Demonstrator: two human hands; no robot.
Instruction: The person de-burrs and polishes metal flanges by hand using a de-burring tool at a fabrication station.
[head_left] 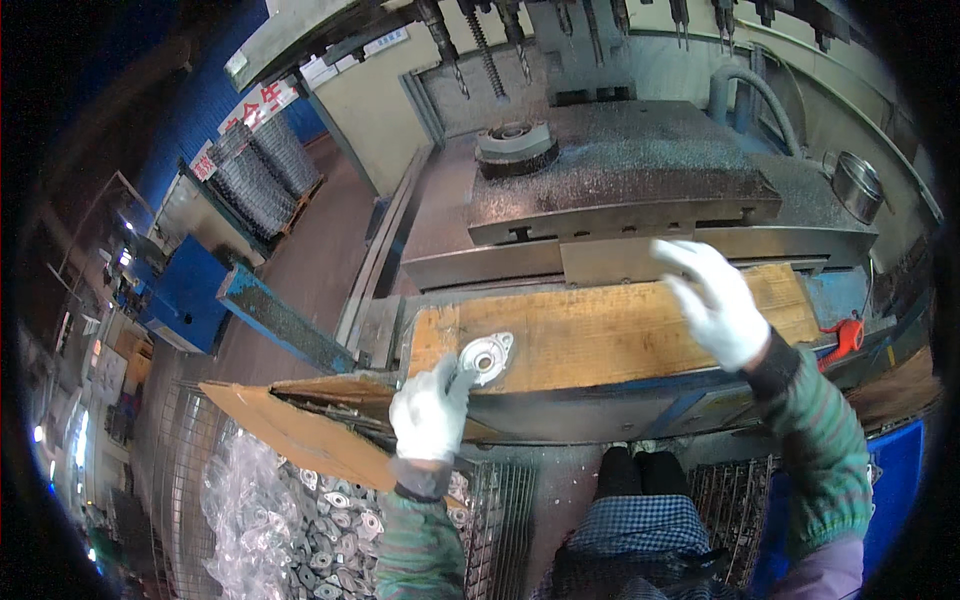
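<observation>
My left hand (428, 415), in a white glove with greyed fingertips, grips the near left edge of a small silvery metal flange casting (497, 345). This casting has a round hole in its middle and lugs at its sides, and it is over the left part of a cardboard sheet (600, 335). Raised above the right part of the cardboard, my white-gloved right hand (715, 312) is open, fingers apart and nothing in it. A round metal fixture (515, 145) with a ring-shaped top stands on the machine table beyond, beneath several drill bits (522, 62).
Below left, a wire cage holds many similar castings (335, 520) beside clear plastic film (245, 505). A cardboard flap (300, 430) leans over it. An orange-red tool handle (846, 338) lies right, a metal can (857, 187) behind it. A blue bin (900, 470) stands lower right.
</observation>
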